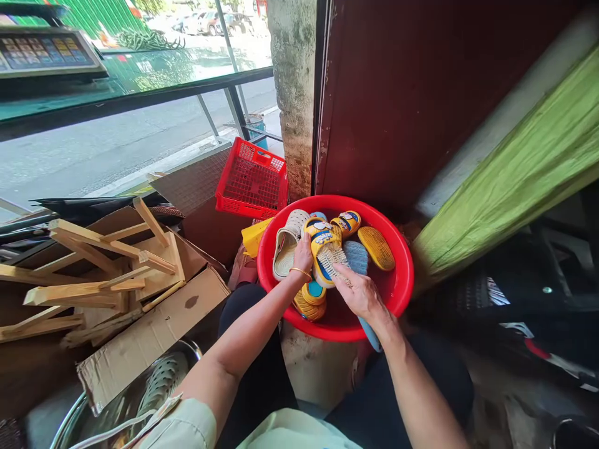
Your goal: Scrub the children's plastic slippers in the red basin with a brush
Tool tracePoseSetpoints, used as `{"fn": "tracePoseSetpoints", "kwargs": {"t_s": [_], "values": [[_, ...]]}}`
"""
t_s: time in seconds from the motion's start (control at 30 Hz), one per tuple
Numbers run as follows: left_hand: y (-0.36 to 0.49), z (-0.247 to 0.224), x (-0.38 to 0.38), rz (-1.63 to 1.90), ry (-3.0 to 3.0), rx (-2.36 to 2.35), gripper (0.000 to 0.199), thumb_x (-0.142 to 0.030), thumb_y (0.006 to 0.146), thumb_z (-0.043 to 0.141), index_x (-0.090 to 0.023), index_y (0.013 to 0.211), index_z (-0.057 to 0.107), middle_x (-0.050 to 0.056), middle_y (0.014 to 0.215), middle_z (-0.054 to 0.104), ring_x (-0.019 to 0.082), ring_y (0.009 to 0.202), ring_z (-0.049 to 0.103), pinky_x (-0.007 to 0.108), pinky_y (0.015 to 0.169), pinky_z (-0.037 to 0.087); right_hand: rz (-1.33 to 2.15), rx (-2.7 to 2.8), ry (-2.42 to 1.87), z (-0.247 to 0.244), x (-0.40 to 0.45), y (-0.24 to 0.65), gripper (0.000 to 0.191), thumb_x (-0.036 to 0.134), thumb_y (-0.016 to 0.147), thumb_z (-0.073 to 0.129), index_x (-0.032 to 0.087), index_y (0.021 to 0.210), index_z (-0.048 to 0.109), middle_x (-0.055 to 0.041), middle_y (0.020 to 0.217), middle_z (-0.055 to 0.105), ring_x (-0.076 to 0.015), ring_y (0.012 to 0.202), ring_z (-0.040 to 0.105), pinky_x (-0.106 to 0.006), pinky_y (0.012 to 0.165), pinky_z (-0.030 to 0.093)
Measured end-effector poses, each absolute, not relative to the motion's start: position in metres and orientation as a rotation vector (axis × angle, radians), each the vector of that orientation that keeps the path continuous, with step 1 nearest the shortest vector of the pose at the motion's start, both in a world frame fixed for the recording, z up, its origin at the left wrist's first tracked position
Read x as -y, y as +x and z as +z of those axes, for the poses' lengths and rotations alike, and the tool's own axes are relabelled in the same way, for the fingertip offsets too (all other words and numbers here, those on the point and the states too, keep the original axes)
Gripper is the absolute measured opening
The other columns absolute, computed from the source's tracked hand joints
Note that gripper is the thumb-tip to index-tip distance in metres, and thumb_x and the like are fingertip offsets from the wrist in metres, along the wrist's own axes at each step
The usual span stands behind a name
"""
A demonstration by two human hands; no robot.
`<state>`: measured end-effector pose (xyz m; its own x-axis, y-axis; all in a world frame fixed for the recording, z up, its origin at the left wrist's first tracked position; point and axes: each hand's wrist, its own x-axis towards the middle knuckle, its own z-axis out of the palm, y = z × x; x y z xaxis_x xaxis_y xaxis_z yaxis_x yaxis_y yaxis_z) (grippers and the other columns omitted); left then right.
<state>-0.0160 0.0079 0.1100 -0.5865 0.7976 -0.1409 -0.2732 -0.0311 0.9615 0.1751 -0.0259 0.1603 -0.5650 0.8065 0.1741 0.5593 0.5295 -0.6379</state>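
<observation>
My left hand (pixel 303 254) is closed on the edge of a yellow and blue slipper (pixel 322 232), held over a red basin (pixel 406 274). Pale bristles of a brush (pixel 330 254) lie against the slipper's footbed; my right hand (pixel 359 294) grips the brush, its fingers partly covering it. Around them in the basin are a white clog (pixel 283 251), another yellow slipper (pixel 347 222), a yellow sole-up piece (pixel 375 248) and a blue slipper (pixel 356 257). Below my left wrist sits a yellow shoe (pixel 311 304). A blue piece (pixel 370 333) leans over the near rim, under my right wrist.
Behind the basin stands a red plastic crate (pixel 253 181) beside a worn pillar (pixel 294 81). Wooden stools (pixel 107 249) and cardboard (pixel 154 337) are piled at left, above a metal basin (pixel 189 346) with a clog. Green cloth (pixel 519 156) hangs at right.
</observation>
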Motion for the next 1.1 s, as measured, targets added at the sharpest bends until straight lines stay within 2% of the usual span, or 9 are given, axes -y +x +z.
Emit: {"fn": "tracePoseSetpoints", "kwargs": {"t_s": [0.13, 0.3, 0.47, 0.6, 0.73, 0.83, 0.93, 1.03, 1.1], "values": [[-0.044, 0.123, -0.012, 1.871, 0.781, -1.546, 0.048, -0.061, 0.098, 0.052, -0.018, 0.113, 0.067, 0.009, 0.113, 0.073, 0.023, 0.105, 0.069, 0.033, 0.091, 0.055, 0.756, 2.422, -1.265, 0.161, 0.022, 0.208, 0.039, 0.039, 0.097, 0.056, 0.032, 0.132, 0.072, -0.0040, 0.128, 0.075, -0.0278, 0.116, 0.073, -0.039, 0.102, 0.058], [-0.100, 0.134, -0.036, 1.679, 1.002, -1.871, 0.049, -0.062, 0.094, 0.058, -0.016, 0.103, 0.069, 0.006, 0.093, 0.073, 0.021, 0.092, 0.068, 0.029, 0.082, 0.052, 0.629, 2.258, -1.452, 0.155, 0.008, 0.238, 0.050, 0.043, 0.097, 0.054, 0.026, 0.143, 0.064, -0.0074, 0.137, 0.069, -0.0298, 0.124, 0.068, -0.041, 0.104, 0.057], [-0.123, 0.128, -0.054, 1.319, 1.139, -2.215, 0.049, -0.049, 0.092, 0.066, -0.018, 0.129, 0.063, 0.013, 0.117, 0.072, 0.028, 0.109, 0.067, 0.040, 0.097, 0.050, 0.612, 2.254, -1.435, 0.154, 0.003, 0.238, 0.053, 0.046, 0.096, 0.055, 0.026, 0.144, 0.062, -0.0069, 0.139, 0.069, -0.0293, 0.123, 0.068, -0.040, 0.102, 0.057], [-0.106, 0.137, -0.038, 1.338, 1.536, -2.274, 0.043, -0.041, 0.097, 0.058, -0.020, 0.136, 0.058, 0.014, 0.132, 0.067, 0.029, 0.123, 0.061, 0.043, 0.107, 0.047, 0.584, 2.177, -1.557, 0.157, -0.006, 0.242, 0.056, 0.051, 0.093, 0.057, 0.027, 0.143, 0.064, -0.0081, 0.128, 0.074, -0.0305, 0.111, 0.074, -0.043, 0.097, 0.059], [-0.056, 0.139, -0.006, 1.147, 1.987, -1.911, 0.039, -0.036, 0.102, 0.049, -0.019, 0.136, 0.057, 0.010, 0.112, 0.073, 0.021, 0.101, 0.070, 0.034, 0.095, 0.054, 0.614, 2.010, -1.686, 0.158, -0.018, 0.251, 0.062, 0.057, 0.091, 0.057, 0.025, 0.144, 0.063, -0.0102, 0.111, 0.079, -0.0281, 0.090, 0.076, -0.042, 0.085, 0.062], [-0.004, 0.117, 0.009, 0.670, 2.318, -1.549, 0.033, -0.030, 0.101, 0.051, -0.018, 0.129, 0.064, 0.011, 0.122, 0.072, 0.022, 0.110, 0.069, 0.032, 0.098, 0.054, 0.808, 1.882, -1.717, 0.158, -0.021, 0.256, 0.070, 0.062, 0.091, 0.054, 0.021, 0.147, 0.059, -0.0096, 0.093, 0.079, -0.0241, 0.072, 0.074, -0.035, 0.064, 0.062], [0.039, 0.088, 0.009, 0.400, 2.452, -1.423, 0.047, -0.016, 0.097, 0.049, -0.024, 0.142, 0.057, 0.012, 0.158, 0.049, 0.027, 0.145, 0.047, 0.044, 0.119, 0.039, 0.951, 1.760, -1.741, 0.158, -0.020, 0.258, 0.076, 0.066, 0.089, 0.055, 0.018, 0.148, 0.058, -0.0075, 0.078, 0.076, -0.0234, 0.066, 0.073, -0.030, 0.053, 0.058], [0.063, 0.067, 0.003, 0.377, 2.161, -1.600, 0.073, -0.007, 0.088, 0.052, -0.020, 0.159, 0.037, 0.020, 0.168, 0.030, 0.036, 0.149, 0.040, 0.050, 0.118, 0.038, 1.023, 1.663, -1.705, 0.156, -0.019, 0.264, 0.080, 0.067, 0.088, 0.056, 0.017, 0.150, 0.055, -0.0080, 0.079, 0.076, -0.0245, 0.070, 0.075, -0.029, 0.053, 0.058], [0.069, 0.058, 0.000, 0.453, 1.847, -1.697, 0.074, -0.010, 0.086, 0.055, -0.013, 0.158, 0.037, 0.025, 0.164, 0.034, 0.038, 0.145, 0.046, 0.049, 0.117, 0.039, 1.000, 1.674, -1.715, 0.151, -0.020, 0.272, 0.079, 0.066, 0.089, 0.055, 0.016, 0.150, 0.055, -0.0086, 0.082, 0.077, -0.0250, 0.073, 0.075, -0.030, 0.056, 0.059]]}}
